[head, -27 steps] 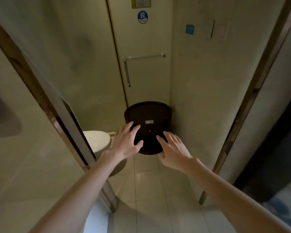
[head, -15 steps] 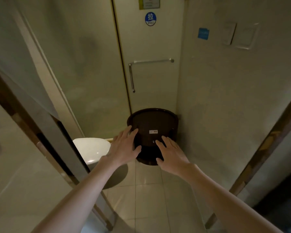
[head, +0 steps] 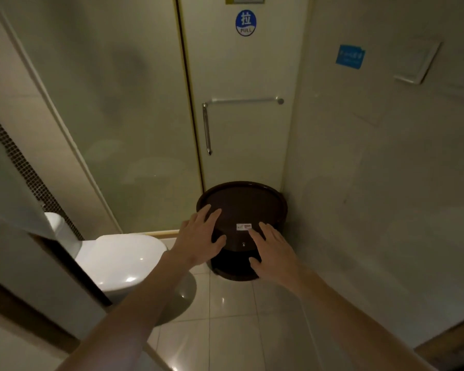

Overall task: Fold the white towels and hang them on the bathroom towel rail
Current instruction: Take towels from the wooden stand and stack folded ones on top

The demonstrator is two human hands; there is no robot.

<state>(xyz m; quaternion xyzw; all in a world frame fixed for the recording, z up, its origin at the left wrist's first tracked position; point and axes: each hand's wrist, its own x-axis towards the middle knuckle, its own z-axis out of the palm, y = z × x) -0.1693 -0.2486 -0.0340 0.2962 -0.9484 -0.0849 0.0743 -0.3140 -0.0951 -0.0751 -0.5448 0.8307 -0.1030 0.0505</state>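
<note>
No white towel was in view, so folding looked not yet begun. Both hands were empty, fingers spread wide: the left hand (head: 198, 236) over the near left edge of the round dark stand (head: 241, 202), the right hand (head: 272, 250) over its near right edge; contact could not be told. The towel rail (head: 245, 100) crossed the door above the stand. The next move probably called for fetching towels.

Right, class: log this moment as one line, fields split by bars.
stage: towels not in view | left hand: open, before dark round stand | right hand: open, same | contact: unclear | door rail: bare
</note>
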